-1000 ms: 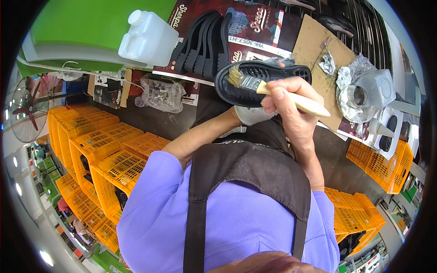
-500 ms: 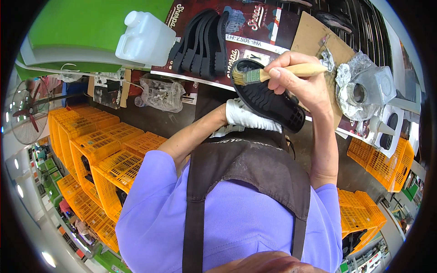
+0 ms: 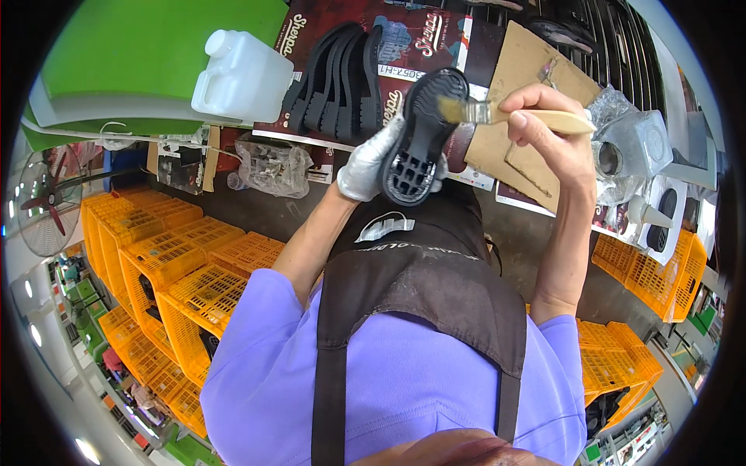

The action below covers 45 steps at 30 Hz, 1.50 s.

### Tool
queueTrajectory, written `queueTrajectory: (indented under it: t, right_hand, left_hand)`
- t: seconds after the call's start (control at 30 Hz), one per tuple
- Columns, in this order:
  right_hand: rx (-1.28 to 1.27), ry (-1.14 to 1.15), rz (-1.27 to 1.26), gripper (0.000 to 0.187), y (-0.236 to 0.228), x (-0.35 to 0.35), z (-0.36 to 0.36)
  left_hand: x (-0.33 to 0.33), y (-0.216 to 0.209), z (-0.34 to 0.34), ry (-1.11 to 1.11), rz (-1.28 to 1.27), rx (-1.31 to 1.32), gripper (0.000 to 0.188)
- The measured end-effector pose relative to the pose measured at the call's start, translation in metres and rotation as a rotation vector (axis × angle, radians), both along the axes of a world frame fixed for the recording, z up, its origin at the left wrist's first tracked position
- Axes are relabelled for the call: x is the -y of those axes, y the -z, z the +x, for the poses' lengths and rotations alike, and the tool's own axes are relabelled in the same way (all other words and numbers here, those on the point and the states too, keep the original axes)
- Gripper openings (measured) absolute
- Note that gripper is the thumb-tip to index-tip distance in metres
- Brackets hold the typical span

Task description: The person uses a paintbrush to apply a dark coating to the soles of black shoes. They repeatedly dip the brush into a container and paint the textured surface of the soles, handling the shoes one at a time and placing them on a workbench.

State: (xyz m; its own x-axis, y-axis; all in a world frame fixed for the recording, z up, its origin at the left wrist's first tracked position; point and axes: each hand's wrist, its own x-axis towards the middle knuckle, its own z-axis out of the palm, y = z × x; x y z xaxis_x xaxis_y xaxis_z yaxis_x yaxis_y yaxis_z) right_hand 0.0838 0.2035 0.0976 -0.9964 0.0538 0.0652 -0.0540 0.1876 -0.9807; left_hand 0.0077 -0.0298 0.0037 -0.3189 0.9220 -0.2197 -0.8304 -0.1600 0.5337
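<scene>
A black shoe sole (image 3: 420, 128) is held up over the near edge of the bench, its hollow inner side with grid-like pockets facing up. My left hand (image 3: 371, 167), in a white glove, is closed around its left side and lower part. Bare, my right hand (image 3: 553, 128) grips a paintbrush (image 3: 544, 118) by its pale wooden handle. The bristles reach over the upper right part of the sole; whether they touch it I cannot tell. Several more black soles (image 3: 339, 78) stand on edge in a row on the bench, left of the held one.
A white jug (image 3: 242, 81) stands at the back left, near a green surface (image 3: 155, 50). On the right are brown cardboard (image 3: 528, 101), a clear plastic container (image 3: 641, 144) and a squeeze bottle (image 3: 649, 213). Orange crates (image 3: 167, 248) are stacked at the left, with others (image 3: 653, 268) at the right.
My left hand has turned the sole more upright and shifted it left. My right hand has moved right with the brush, whose bristles went from the sole's far left end to its upper right.
</scene>
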Motion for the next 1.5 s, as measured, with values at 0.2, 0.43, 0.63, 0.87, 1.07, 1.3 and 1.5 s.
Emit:
queueTrajectory:
  t: [0.2,0.43,0.63,0.87,1.07,1.3,1.5]
  right_hand:
    - [-0.383,-0.043,0.678,0.022,0.033,0.032,0.005]
    - [-0.414,-0.386,0.233,0.022,0.022,0.054,0.016]
    - [-0.358,0.096,0.573,0.019,0.037,0.020,-0.005]
    - [-0.044,0.060,0.099,0.008,0.018,0.061,0.011]
    - [-0.327,0.072,0.435,0.015,0.024,0.055,0.003]
    - [-0.330,-0.451,0.236,0.016,0.013,0.065,0.014]
    - [-0.228,-0.403,0.200,0.014,0.014,0.027,-0.013]
  left_hand:
    - [0.008,0.017,0.004,-0.093,0.132,0.223,0.064]
    - [0.010,0.000,-0.003,-0.179,0.044,0.124,0.054]
    - [0.013,-0.008,0.004,-0.088,0.031,0.228,0.069]
    - [0.020,0.005,-0.004,-0.114,-0.041,-0.054,0.053]
    - [0.018,-0.006,0.000,-0.174,-0.034,0.076,0.051]
    - [0.020,-0.005,-0.010,-0.227,0.037,0.204,0.057]
    - [0.030,-0.012,-0.010,0.051,0.123,0.287,0.065]
